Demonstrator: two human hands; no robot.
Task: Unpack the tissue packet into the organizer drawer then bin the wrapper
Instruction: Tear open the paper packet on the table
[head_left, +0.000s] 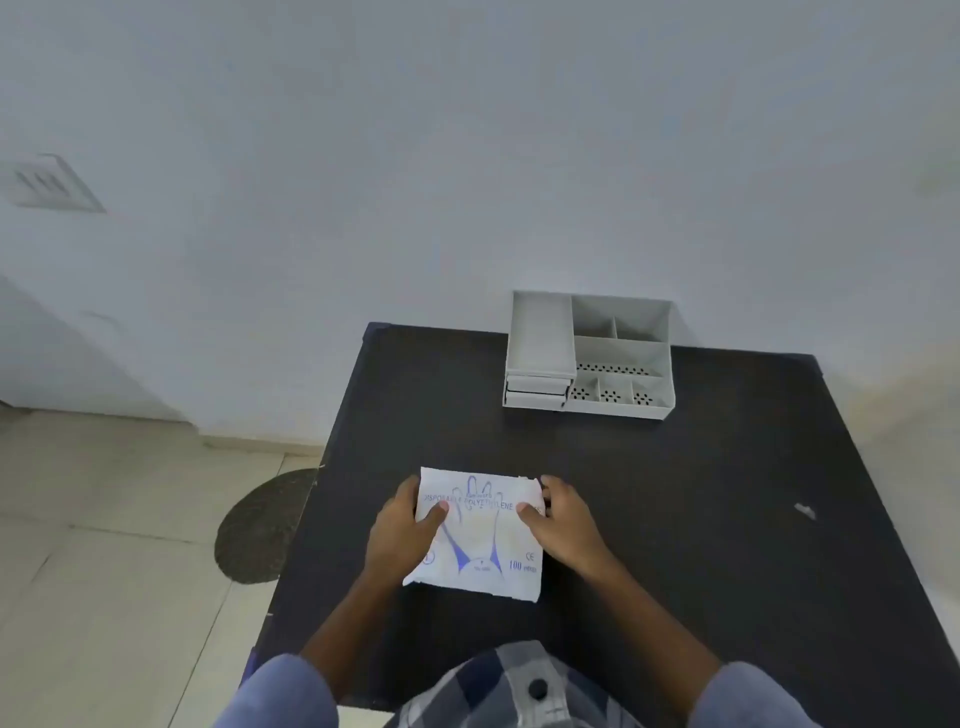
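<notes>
**Starting on the packet, with the drawer yet to be filled**

Gripping begins the job: the packet (480, 535), apparently unopened, is held flat on the dark worktop (701, 519), near its front edge. The left hand (405, 530) is curled round the packet's left edge, thumb pressed on top; the right hand (563, 514) is clamped likewise on the right edge. The organizer (589, 356) is seen well apart at the worktop's far side, its drawers apparently closed. Unpacking and binning are judged still undone; no bin is identifiable.

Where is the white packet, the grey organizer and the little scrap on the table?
packet (480, 540): head view, middle of its printed front.
organizer (621, 349): head view, wide middle compartment.
scrap (805, 511): head view, its centre, right side of table.
</notes>
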